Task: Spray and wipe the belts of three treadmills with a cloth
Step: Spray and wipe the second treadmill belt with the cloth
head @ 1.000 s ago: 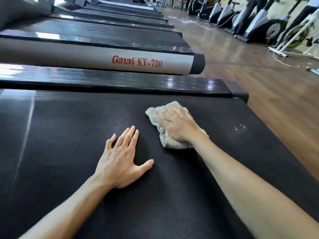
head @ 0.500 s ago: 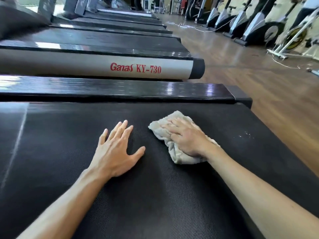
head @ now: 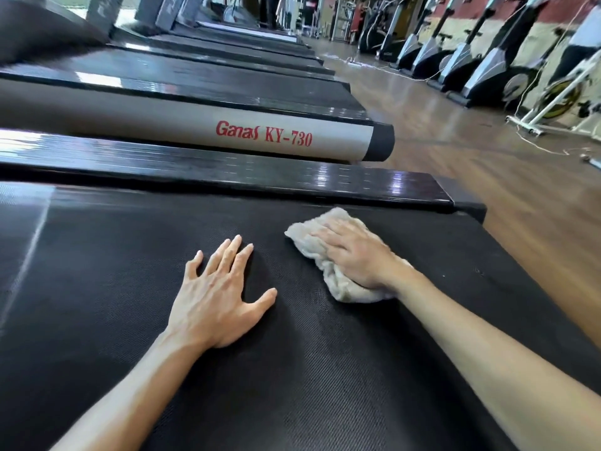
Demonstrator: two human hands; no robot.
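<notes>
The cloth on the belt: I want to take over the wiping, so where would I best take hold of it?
Probably from above, palm flat on its bunched middle, as the right hand does now. The cloth lies crumpled flat on the belt, so there is no edge to pinch.

A glossy wooden floor (head: pixel 455 151) stretched away to my right, catching the light. Exercise bikes (head: pixel 461 56) stood in a row along the far wall (head: pixel 533 40) — pale below, red above — with a white cable (head: pixel 540 144) trailing loose.
</notes>
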